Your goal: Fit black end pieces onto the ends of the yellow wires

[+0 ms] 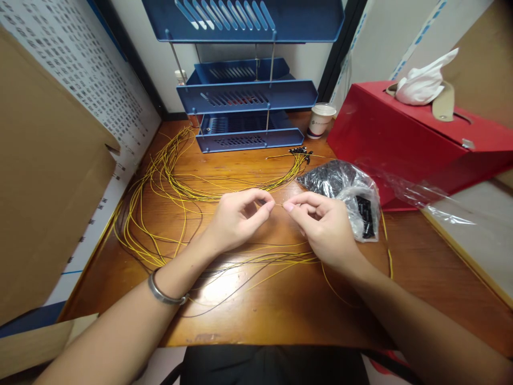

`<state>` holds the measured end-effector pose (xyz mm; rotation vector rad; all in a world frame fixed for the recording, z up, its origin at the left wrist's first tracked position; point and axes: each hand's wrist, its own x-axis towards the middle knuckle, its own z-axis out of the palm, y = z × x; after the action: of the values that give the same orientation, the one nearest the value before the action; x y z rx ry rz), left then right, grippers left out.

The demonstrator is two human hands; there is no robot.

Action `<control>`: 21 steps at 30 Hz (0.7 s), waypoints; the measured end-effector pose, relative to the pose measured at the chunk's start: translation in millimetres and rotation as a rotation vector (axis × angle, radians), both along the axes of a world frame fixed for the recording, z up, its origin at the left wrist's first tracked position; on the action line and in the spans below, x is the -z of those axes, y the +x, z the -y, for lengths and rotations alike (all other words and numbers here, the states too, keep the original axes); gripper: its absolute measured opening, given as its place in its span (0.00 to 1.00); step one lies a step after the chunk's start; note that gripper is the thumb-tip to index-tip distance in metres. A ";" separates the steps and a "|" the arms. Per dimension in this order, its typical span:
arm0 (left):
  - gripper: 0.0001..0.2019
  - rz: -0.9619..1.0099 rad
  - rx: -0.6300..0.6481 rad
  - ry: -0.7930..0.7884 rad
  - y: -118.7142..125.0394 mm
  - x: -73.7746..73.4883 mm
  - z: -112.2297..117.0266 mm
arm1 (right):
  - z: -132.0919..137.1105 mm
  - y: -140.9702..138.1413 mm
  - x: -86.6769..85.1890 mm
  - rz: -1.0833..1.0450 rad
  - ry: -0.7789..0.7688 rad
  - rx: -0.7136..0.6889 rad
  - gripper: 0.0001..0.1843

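Note:
My left hand [244, 216] and my right hand [320, 222] face each other over the middle of the table, thumb and forefinger pinched on both. A short bit of thin wire [279, 205] shows in the small gap between the fingertips. Behind my hands, a bundle of yellow and black wires [172, 187] curves across from the left, its far ends fitted with small black connectors [300, 152]. More loose wires [272, 259] run beneath my wrists. Right beside my right hand lies a clear plastic bag [340, 179] of small black parts.
A blue tiered file tray [248, 93] stands at the back. To its right are a paper cup [320, 120] and a large red box [401, 144] with white tissue on top. Cardboard [48, 160] walls the left side. The wooden table's [280, 321] front edge is close to my lap.

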<state>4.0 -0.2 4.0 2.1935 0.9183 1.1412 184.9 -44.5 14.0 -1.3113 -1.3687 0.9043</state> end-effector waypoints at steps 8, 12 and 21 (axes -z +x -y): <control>0.07 -0.002 -0.001 -0.012 0.2 -0.9 -0.8 | 1.1 -1.4 0.0 0.010 0.011 -0.010 0.12; 0.07 0.008 0.003 -0.016 0.6 -1.2 -1.3 | 0.6 -1.6 -0.2 0.007 0.014 -0.017 0.12; 0.08 0.001 -0.008 0.004 0.7 -0.5 -0.9 | -0.5 -1.3 0.7 0.013 0.026 -0.019 0.12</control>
<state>4.8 0.7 4.5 2.1948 0.9259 1.1483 183.6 -44.0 13.4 -1.2882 -1.4006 0.8893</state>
